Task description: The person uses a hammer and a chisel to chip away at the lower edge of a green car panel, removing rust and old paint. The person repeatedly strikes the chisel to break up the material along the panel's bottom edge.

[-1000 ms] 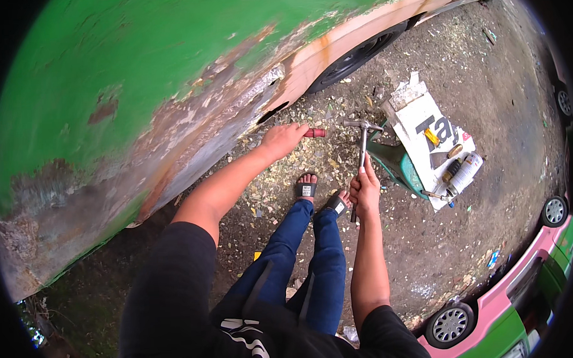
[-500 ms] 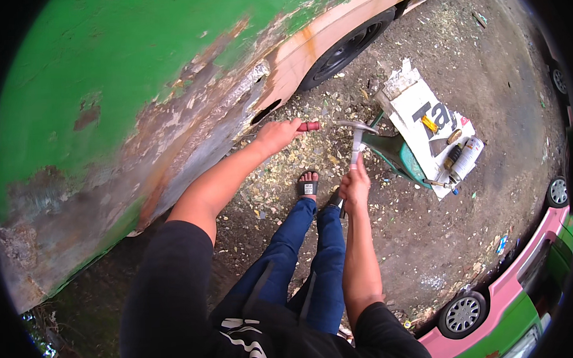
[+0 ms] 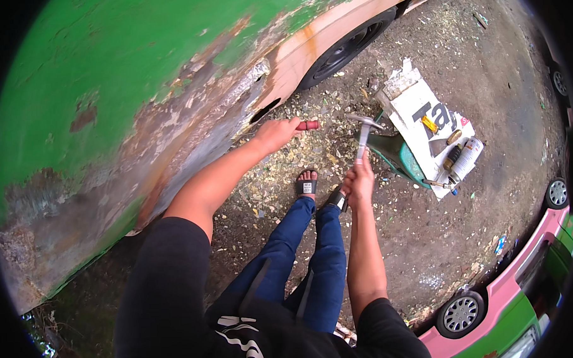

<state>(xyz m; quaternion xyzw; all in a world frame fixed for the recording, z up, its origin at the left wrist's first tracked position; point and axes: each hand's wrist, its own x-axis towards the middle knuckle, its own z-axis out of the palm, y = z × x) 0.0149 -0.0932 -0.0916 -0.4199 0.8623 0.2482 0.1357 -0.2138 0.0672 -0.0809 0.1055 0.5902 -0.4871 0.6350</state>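
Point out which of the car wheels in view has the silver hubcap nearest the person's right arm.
The wheel at the bottom right, on the pink and green car. The other silver one lies farther, at the right edge; the top wheel is dark.

A flattened white cardboard sheet (image 3: pixel 423 120) lies on the ground, printed with large dark letters and a red patch at its right corner. On its right edge stands a white spray can (image 3: pixel 466 160) (lying on its side), beside a dark bottle (image 3: pixel 451 156) and a small yellow pack (image 3: pixel 429 124).
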